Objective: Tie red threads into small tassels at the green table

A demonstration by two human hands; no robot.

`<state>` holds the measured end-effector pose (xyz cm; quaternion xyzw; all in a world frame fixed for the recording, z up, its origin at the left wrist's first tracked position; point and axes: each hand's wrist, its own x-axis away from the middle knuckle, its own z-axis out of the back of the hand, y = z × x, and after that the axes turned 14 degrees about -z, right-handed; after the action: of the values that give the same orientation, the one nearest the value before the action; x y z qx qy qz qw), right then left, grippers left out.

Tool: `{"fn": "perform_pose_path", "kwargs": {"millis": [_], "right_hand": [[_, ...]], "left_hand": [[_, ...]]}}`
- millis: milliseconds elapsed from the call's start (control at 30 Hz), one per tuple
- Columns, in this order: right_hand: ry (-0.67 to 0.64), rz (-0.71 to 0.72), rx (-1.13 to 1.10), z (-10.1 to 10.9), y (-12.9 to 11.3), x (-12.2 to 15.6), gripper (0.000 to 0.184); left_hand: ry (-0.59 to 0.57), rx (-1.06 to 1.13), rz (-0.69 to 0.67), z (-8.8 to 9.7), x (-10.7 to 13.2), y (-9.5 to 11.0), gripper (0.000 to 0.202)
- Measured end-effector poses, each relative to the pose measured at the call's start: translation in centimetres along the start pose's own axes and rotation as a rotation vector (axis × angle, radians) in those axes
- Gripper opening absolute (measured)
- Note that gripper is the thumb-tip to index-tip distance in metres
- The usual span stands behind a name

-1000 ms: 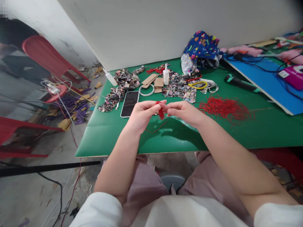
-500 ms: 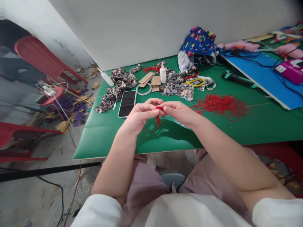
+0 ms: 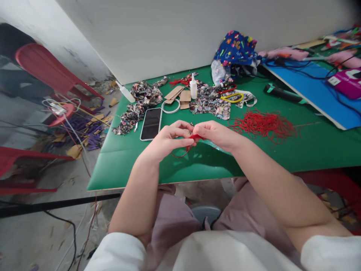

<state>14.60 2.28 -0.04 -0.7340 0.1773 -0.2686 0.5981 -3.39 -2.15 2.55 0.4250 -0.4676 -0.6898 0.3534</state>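
My left hand (image 3: 170, 139) and my right hand (image 3: 214, 133) meet above the near part of the green table (image 3: 124, 162). Between their fingertips is a small bunch of red cord (image 3: 194, 137), pinched from both sides. A loose end of it hangs below my left fingers towards the tabletop. My fingers partly cover the bunch, so its exact form is hidden. To the right of my right hand lies a tangled heap of red cords (image 3: 265, 124). A phone (image 3: 151, 124) rests just beyond my left hand.
Behind my hands lie a white ring (image 3: 171, 106), brown card pieces (image 3: 185, 98), a white squeeze bottle (image 3: 193, 88), yellow-handled scissors (image 3: 234, 98) and floral fabric (image 3: 211, 107). Another bottle (image 3: 126, 93) leans at the left edge. A blue board (image 3: 313, 90) is on the right.
The red cord between my fingers has shifted from a rounded loop to a flatter strip pointing right. My right hand has turned slightly; both hands stay in nearly the same place.
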Motion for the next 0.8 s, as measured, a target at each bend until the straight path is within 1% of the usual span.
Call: {"fn": "perform_pose_path", "kwargs": {"millis": [233,433,600,700,800], "right_hand": [[-0.029,-0.063,0.042,0.45,-0.2,0.35,0.03],[-0.043,-0.006,0.015,0.52,-0.15,0.37,0.027],[-0.011,0.02,-0.011,0.52,0.06,0.17,0.027],[0.046,0.044,0.045,0.65,0.09,0.08,0.026],[0.142,0.013,0.181,0.83,-0.11,0.22,0.027]], "left_hand": [[-0.035,-0.026,0.025,-0.06,0.0,0.29,0.007],[-0.074,0.056,0.003,-0.04,-0.01,0.15,0.011],[-0.031,0.093,-0.022,-0.26,-0.12,-0.3,0.017],[0.012,0.016,-0.012,-0.48,-0.23,-0.28,0.019],[0.047,-0.18,-0.005,-0.74,-0.32,-0.12,0.017]]}}
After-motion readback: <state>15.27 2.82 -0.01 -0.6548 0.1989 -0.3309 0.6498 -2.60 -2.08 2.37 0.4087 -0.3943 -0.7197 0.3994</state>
